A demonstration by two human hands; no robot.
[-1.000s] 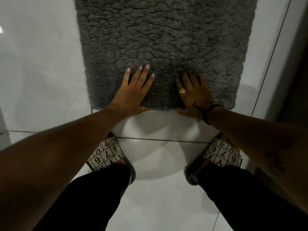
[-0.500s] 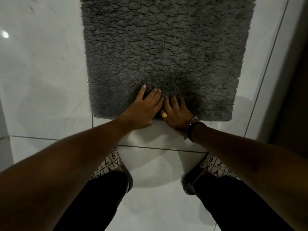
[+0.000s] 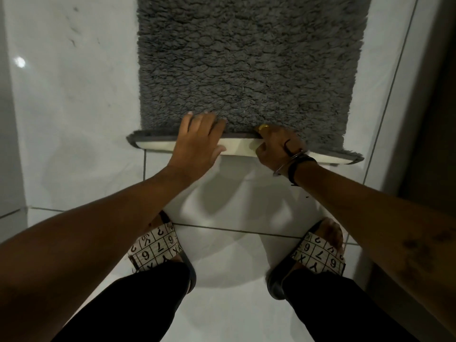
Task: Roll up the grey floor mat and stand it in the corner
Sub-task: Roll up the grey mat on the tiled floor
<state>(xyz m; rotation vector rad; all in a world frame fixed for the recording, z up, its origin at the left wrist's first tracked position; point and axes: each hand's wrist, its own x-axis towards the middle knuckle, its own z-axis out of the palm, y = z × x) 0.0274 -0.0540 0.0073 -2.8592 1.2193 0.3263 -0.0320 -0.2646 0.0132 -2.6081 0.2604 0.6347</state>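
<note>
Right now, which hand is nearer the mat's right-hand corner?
Right. The right hand grips the grey mat edge closer to that corner; the left hand holds it further left.

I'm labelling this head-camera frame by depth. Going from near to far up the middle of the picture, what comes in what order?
Slippers → bare tile floor → turned-up white underside of the mat's near edge, held by the left hand and right hand → grey mat pile lying flat.
</note>
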